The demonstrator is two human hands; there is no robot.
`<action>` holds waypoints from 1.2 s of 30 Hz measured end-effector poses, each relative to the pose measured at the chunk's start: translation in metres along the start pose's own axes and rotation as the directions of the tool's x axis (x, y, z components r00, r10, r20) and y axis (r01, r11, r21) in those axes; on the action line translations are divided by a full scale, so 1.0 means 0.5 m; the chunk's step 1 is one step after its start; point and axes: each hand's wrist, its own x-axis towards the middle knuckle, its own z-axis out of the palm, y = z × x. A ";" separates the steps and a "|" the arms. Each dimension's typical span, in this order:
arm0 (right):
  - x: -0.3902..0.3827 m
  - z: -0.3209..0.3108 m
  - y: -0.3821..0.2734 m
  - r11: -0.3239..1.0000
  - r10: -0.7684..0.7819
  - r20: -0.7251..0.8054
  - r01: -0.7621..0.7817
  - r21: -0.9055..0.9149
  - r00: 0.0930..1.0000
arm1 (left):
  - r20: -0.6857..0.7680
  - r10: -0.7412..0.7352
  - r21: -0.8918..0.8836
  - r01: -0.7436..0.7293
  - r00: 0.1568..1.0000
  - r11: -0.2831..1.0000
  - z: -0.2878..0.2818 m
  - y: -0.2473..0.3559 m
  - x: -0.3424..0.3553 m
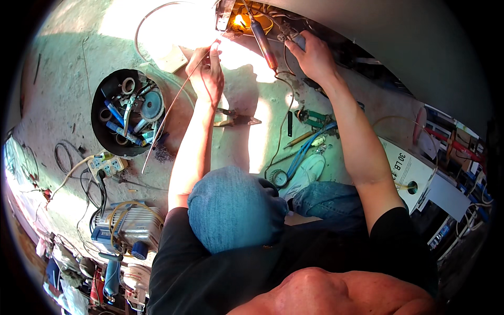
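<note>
Far ahead, my left hand (206,76) pinches a thin brown rod (172,107), whose long tail slants down to the left. Its upper end points toward a bright orange flame (240,21) inside the opening of a large grey appliance (409,47). My right hand (316,58) is wrapped round the grey-blue handle of a torch (298,41); the torch's front end is hard to make out among the pipes. Between both hands hangs a copper-coloured cylinder (263,46) like a filter drier, with a thin tube (290,100) curving down from its lower end.
A black tub (97,131) of tools and tape rolls stands left. Pliers (236,120), green-handled pliers (311,117) and a round gauge (279,178) with blue hoses lie on the floor. A power strip (108,165) and a motor-like pump (131,226) sit lower left, a white carton (401,157) right.
</note>
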 end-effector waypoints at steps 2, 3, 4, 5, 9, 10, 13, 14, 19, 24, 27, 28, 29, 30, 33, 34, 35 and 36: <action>0.002 0.000 0.001 1.000 0.020 0.036 -0.020 -0.006 0.999 | 0.000 0.001 -0.003 -0.001 1.000 1.000 0.000 -0.002 0.000; 0.004 -0.001 0.000 0.999 0.025 0.055 -0.024 -0.021 0.998 | 0.001 0.004 0.002 -0.004 1.000 1.000 0.000 -0.005 0.002; 0.005 -0.002 -0.001 0.999 0.030 0.074 -0.027 -0.037 0.997 | 0.003 0.006 0.007 -0.006 1.000 1.000 -0.001 -0.007 0.002; 0.006 0.000 0.001 0.999 0.021 0.066 -0.018 -0.042 0.998 | 0.004 0.005 0.013 -0.005 1.000 1.000 -0.001 -0.010 0.002; 0.009 0.003 0.006 0.999 0.011 0.062 -0.008 -0.050 0.998 | 0.010 0.008 0.019 -0.008 1.000 1.000 0.000 -0.010 0.004; 0.010 0.001 0.006 0.999 0.014 0.068 -0.011 -0.050 0.998 | 0.010 0.011 0.016 -0.011 1.000 1.000 0.000 -0.010 0.004; 0.009 -0.001 0.003 0.997 0.028 0.083 -0.022 -0.077 0.996 | 0.000 0.015 0.009 -0.015 1.000 1.000 0.001 -0.008 0.004; 0.010 0.000 0.004 0.997 0.028 0.077 -0.022 -0.076 0.997 | 0.001 0.014 0.014 -0.014 1.000 1.000 0.001 -0.007 0.005; 0.011 0.000 0.001 0.995 0.066 0.110 -0.058 -0.079 0.992 | 0.005 0.002 0.039 -0.002 1.000 0.999 0.000 -0.006 0.003; 0.012 0.009 0.012 0.998 0.038 0.086 -0.033 -0.060 0.996 | 0.002 0.017 0.019 -0.017 1.000 1.000 -0.002 -0.001 0.002; 0.011 0.016 0.021 0.999 0.005 0.047 -0.003 -0.048 0.999 | 0.000 0.014 0.020 -0.014 1.000 1.000 -0.002 -0.002 0.001; 0.010 0.016 0.018 0.999 -0.001 0.040 0.003 -0.041 0.999 | -0.001 0.014 0.024 -0.014 1.000 1.000 -0.002 -0.002 0.001; 0.008 0.014 0.014 0.999 -0.020 -0.012 0.021 0.034 1.000 | -0.002 0.013 0.023 -0.013 1.000 1.000 -0.002 -0.002 0.000; 0.004 0.009 0.007 0.993 -0.035 -0.065 0.042 0.108 0.997 | -0.004 0.013 0.023 -0.012 1.000 1.000 -0.002 0.004 -0.001; 0.002 -0.008 -0.004 0.984 -0.066 -0.098 0.081 0.156 0.993 | -0.005 0.015 0.019 -0.015 1.000 1.000 -0.003 0.003 -0.001; 0.002 -0.011 -0.004 0.986 -0.075 -0.089 0.087 0.144 0.993 | -0.004 0.017 0.017 -0.017 1.000 1.000 -0.003 0.001 -0.002; 0.002 -0.007 0.001 0.983 -0.096 -0.112 0.111 0.143 0.989 | -0.006 0.012 0.013 -0.012 1.000 1.000 -0.003 -0.001 -0.003; 0.003 -0.002 0.008 0.981 -0.116 -0.136 0.135 0.140 0.984 | -0.007 0.008 0.007 -0.008 1.000 1.000 -0.002 -0.001 -0.003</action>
